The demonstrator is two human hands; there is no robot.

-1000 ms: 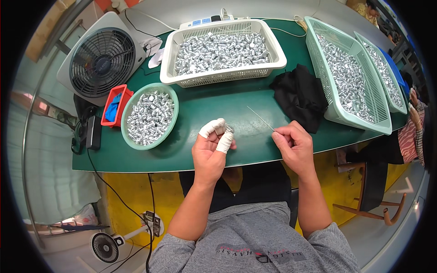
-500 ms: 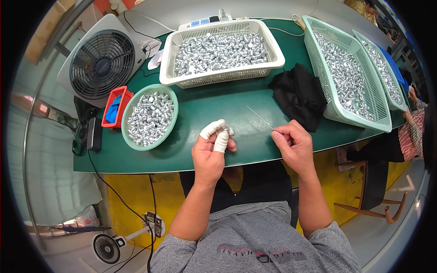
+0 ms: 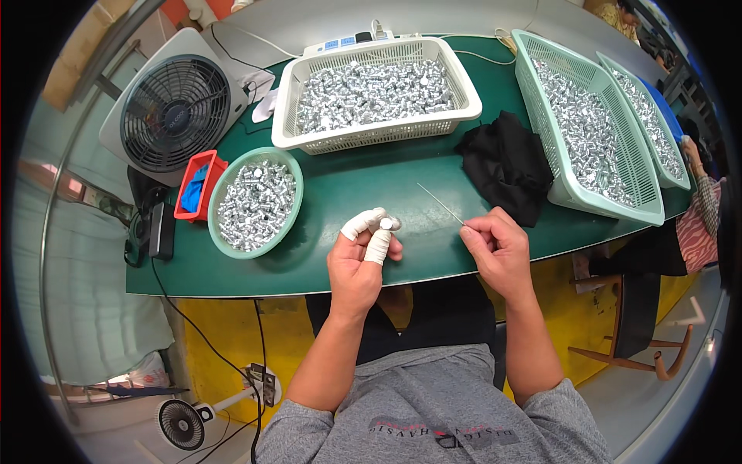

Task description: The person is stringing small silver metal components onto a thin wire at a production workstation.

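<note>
Over the front of the green table, my left hand (image 3: 360, 255) pinches a small silver metal part (image 3: 386, 223) between thumb and fingertips. White tape wraps the thumb and fingers, and the part's round, bright end faces up. To its right, my right hand (image 3: 498, 249) is closed on a thin metal rod (image 3: 440, 203), gripping its near end. The rod slants up and left, its tip apart from the part. A round green basket (image 3: 295, 209) full of similar silver parts stands left of my left hand. Behind both hands, a white basket (image 3: 386, 127) holds many more.
Black cloth (image 3: 506, 166) lies right of centre, beside a long green basket (image 3: 576, 182) of parts; another green basket (image 3: 672, 176) stands farther right. At left are a box fan (image 3: 176, 114), a red bin (image 3: 209, 207) with blue material and a black adapter (image 3: 161, 230). A co-worker's arm (image 3: 699, 174) shows far right.
The small metal part in my left hand has turned, so its round bright end now shows. My right hand and the rod are nearly where they were.
</note>
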